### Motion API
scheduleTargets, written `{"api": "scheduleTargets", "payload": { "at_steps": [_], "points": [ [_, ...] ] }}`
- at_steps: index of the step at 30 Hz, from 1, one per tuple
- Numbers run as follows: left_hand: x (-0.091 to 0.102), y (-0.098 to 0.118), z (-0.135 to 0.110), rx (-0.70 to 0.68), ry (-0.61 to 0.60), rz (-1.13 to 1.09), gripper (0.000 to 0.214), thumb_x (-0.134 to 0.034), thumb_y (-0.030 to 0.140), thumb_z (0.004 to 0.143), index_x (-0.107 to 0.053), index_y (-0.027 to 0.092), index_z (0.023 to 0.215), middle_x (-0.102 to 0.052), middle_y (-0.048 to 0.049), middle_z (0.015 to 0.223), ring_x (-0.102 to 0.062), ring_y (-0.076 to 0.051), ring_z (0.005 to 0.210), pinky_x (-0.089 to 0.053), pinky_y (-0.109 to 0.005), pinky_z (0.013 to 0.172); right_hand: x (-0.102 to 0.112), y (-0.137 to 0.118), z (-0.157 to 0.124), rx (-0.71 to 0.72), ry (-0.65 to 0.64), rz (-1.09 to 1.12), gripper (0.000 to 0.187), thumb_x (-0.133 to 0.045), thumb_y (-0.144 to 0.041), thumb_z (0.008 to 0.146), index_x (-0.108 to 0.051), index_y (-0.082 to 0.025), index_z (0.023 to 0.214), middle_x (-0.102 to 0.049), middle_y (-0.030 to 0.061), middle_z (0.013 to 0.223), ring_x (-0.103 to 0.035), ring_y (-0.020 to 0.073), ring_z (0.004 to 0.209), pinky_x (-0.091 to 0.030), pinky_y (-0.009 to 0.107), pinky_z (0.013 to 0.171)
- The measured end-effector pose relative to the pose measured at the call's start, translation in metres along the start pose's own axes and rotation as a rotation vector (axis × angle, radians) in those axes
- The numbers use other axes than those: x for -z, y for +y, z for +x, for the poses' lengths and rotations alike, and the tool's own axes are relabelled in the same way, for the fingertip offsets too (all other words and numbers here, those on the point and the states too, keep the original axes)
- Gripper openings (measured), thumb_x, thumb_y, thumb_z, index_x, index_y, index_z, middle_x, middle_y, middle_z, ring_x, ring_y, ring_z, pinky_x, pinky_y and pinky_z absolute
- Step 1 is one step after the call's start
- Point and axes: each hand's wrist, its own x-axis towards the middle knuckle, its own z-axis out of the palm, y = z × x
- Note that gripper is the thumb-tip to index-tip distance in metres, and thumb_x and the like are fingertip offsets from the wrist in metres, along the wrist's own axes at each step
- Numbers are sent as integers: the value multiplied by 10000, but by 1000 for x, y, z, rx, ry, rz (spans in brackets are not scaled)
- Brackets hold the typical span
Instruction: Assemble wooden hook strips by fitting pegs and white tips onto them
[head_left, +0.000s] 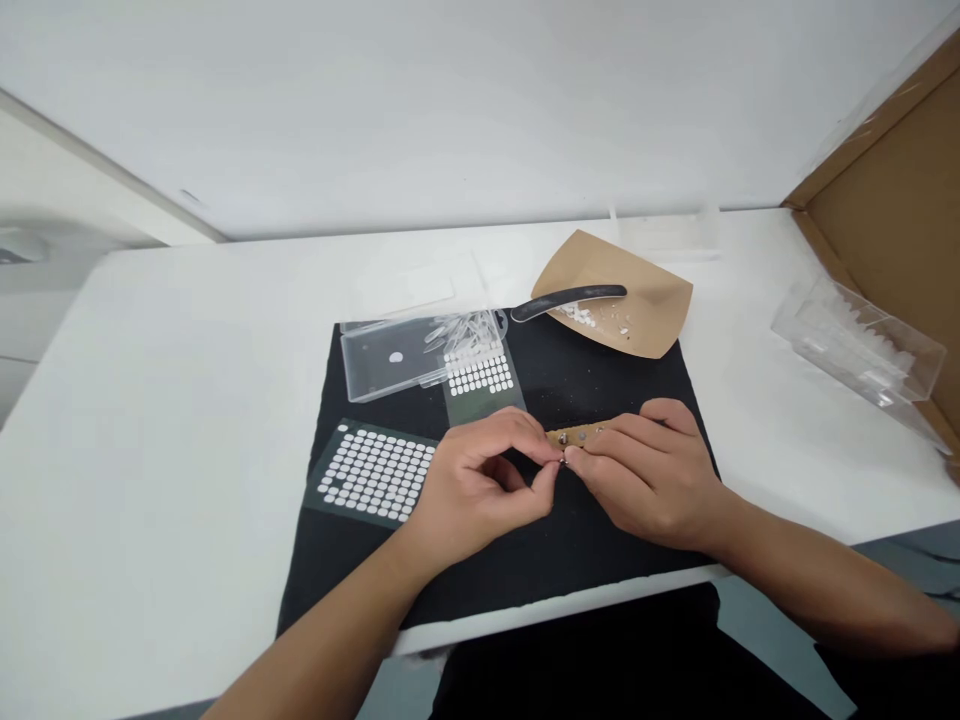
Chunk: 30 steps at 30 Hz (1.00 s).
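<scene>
pinching a tiny piece (pixel 563 461), the left hand (pixel 480 465) is beside the right hand (pixel 652 475), whose grip i cannot tell.

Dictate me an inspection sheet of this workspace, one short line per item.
Surface: black mat on white table.
Job's things: brown strip bearing small metallic pieces.
Clutter: two sheets of white ovals; curved dark file over brown tray; clear case with clear slips.
Hands: left hand and right hand meet at a tiny piece, unidentifiable.
Cables: nothing seen.
Surroundings: white wall; cardboard box and clear container at right.
</scene>
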Motion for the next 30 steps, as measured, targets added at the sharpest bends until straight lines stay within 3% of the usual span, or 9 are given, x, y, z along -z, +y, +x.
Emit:
{"api": "scheduleTargets", "payload": {
  "at_steps": [7, 13, 22, 30],
  "points": [
    [-6, 2, -1, 9, 59, 31, 147, -755, 33, 778, -746, 174, 821, -745, -63, 800, -720, -182, 727, -480, -176, 436, -2, -1, -1, -5, -23, -26, 131, -692, -144, 1013, -661, -220, 911, -769, -42, 854, -648, 142, 767, -371, 393, 739],
    [-10, 2, -1, 21, 106, 1, 175, -736, 3, 736, -728, 173, 774, -727, -37, 780, -716, -164, 720, -557, -221, 560, -3, -4, 2, -35, -13, 18, 154, -707, -139, 999, -638, -213, 883, -747, -52, 793, -620, 130, 719, -363, 379, 735],
    [-4, 3, -3, 152, 33, -225, 132, -748, 34, 797, -772, 153, 849, -726, -81, 859, -714, -184, 790, -533, -162, 446, -3, -4, 3, -99, 36, 115, 111, -700, -137, 987, -637, -205, 926, -774, -39, 816, -657, 126, 689, -376, 379, 752],
    [0, 1, -2, 241, -47, -340, 79, -843, 166, 848, -776, 132, 870, -707, -85, 888, -709, -172, 757, -614, -173, 438, -3, -3, 2, -104, 38, 141, 104, -687, -143, 996, -630, -219, 953, -782, -33, 839, -660, 131, 696, -376, 378, 755]
  ]
}}
